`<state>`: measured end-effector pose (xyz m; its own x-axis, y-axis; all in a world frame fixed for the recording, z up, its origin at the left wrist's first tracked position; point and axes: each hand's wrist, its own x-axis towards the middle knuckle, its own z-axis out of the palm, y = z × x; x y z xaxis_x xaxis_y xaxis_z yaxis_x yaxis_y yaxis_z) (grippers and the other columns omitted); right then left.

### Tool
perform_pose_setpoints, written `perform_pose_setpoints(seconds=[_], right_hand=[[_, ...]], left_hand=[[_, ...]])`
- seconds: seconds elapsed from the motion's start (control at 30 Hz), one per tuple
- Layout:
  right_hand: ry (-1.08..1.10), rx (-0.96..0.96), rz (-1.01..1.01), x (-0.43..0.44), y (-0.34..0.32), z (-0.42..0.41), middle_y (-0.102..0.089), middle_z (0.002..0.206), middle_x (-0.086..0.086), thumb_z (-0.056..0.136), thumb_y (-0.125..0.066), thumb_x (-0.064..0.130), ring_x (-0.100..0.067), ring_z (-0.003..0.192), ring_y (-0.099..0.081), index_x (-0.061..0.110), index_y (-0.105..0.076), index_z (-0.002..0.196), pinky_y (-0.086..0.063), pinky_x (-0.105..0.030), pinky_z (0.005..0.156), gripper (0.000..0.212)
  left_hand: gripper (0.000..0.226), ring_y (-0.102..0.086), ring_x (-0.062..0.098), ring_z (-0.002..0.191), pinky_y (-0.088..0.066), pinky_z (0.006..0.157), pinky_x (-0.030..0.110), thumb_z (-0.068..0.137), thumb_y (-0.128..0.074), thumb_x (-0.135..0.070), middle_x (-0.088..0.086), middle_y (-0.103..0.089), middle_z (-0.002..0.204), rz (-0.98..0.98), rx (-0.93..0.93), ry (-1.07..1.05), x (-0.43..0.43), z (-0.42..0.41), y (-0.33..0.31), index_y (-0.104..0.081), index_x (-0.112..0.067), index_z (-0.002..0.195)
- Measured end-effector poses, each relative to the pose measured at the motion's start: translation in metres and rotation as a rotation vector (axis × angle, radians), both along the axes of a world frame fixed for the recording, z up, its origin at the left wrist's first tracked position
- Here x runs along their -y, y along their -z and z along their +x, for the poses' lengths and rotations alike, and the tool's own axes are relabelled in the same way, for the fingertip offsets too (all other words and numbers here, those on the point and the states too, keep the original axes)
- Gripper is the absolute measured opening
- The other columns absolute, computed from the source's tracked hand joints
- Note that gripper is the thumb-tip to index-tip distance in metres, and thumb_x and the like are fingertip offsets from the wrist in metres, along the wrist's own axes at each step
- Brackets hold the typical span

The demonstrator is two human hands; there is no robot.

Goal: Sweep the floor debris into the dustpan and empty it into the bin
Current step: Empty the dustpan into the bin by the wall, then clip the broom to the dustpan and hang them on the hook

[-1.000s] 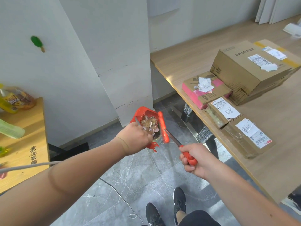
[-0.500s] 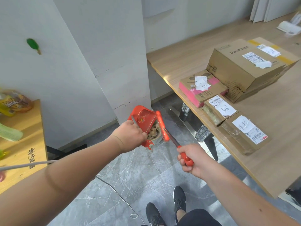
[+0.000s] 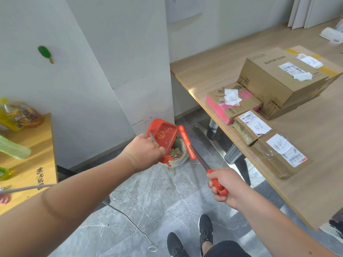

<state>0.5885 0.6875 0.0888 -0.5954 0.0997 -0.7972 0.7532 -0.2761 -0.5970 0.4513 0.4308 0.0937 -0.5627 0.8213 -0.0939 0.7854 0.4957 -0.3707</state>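
Two shoes on grey floor. Right hand grip clamped on broom handle. Left hand grip clamped on dustpan handle; dustpan tipped over bin, debris inside bin. Boxes on surface beyond.

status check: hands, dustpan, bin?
Left hand gripping red dustpan, tipped over bin. Right hand gripping broom handle. Debris in bin. Path unobstructed.
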Motion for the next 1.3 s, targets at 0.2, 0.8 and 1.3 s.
perform_pose_setpoints(seconds=[0.2, 0.8, 1.3], right_hand=[[-0.002, 0.0, 0.005, -0.006, -0.006, -0.006, -0.051, 0.058, -0.011, 0.093, -0.051, -0.001, -0.014, 0.038, -0.043, 0.005, -0.05, 0.099, -0.02, -0.014, 0.036, 0.009], [-0.111, -0.059, -0.07, 0.011, -0.046, -0.038, -0.047, 0.063, -0.013, 0.079, -0.047, -0.006, -0.013, 0.043, -0.044, 0.007, -0.047, 0.069, -0.021, -0.017, 0.038, 0.016], [-0.352, -0.374, -0.134, 0.043, -0.157, -0.112, -0.052, 0.068, -0.01, 0.078, -0.06, 0.07, -0.016, 0.047, -0.034, 0.02, -0.069, 0.096, -0.022, -0.02, 0.043, 0.054]], left_hand=[[0.023, -0.058, 0.022, 0.045, -0.042, 0.053, 0.026, 0.064, -0.084, -0.028, -0.003, -0.059, 0.048, -0.019, -0.027, 0.053, -0.017, 0.011, -0.007, -0.063, -0.021, 0.064], [0.038, -0.067, 0.028, 0.082, -0.035, 0.062, 0.029, 0.088, -0.055, -0.062, -0.002, -0.069, 0.082, 0.255, -0.024, -0.438, -0.012, -0.005, -0.054, -0.049, -0.027, 0.078], [0.037, -0.054, 0.024, 0.065, -0.038, 0.056, 0.029, 0.078, -0.063, -0.057, -0.005, -0.05, 0.06, 0.565, -0.047, -0.715, -0.019, -0.008, -0.135, -0.054, -0.022, 0.074]])
